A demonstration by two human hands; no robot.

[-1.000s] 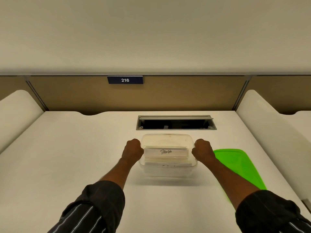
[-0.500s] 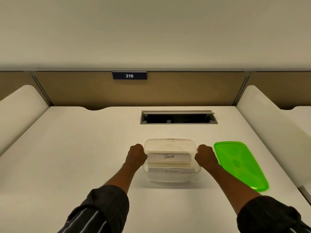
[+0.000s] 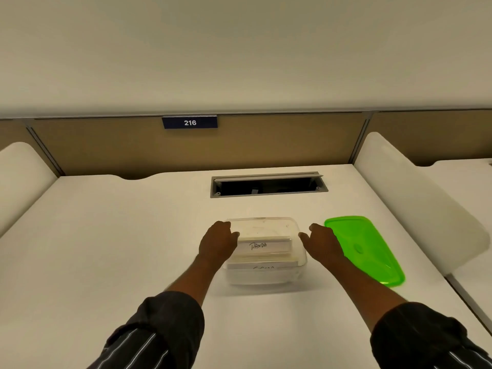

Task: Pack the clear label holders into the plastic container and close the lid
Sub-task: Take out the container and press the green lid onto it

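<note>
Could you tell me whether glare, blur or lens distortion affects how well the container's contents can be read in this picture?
Head view: the lighting is even and soft, with no strong glare; the plastic container looks slightly motion-blurred, so "PANDA" on the top label holder reads clearly while the lower label is smeared; wide-angle distortion bends the desk edges.

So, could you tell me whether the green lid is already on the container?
No, the green lid lies flat on the desk to the right of the open container, beyond the right hand.
</note>
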